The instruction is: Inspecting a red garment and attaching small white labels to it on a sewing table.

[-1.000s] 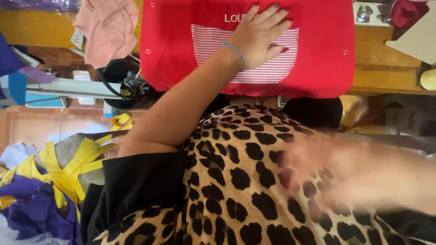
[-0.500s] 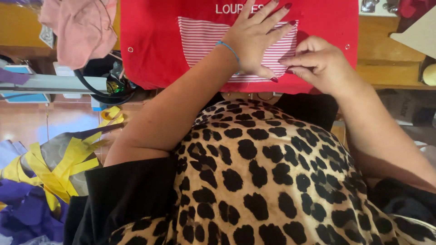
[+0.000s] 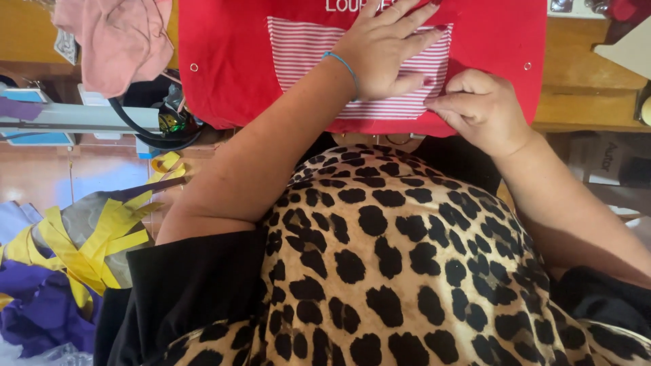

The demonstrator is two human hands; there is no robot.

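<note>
Red cloth point(image 3: 230, 61) lies on the wooden table point(image 3: 590, 102), hanging over its near edge. My left hand point(image 3: 386, 54) presses flat, fingers wide, on its striped patch point(image 3: 298, 47). My right hand point(image 3: 481, 108) pinches the patch's right edge.

Brown cardboard box point(image 3: 610, 159) under the wooden table's right side, dark print on its face

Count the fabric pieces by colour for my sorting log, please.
Red cotton garment with striped patch, under left hand and right hand: 1
Pink cloth: 1
Yellow fabric strips bundle: 1
Purple cloth heap: 1
Total: 4
</note>
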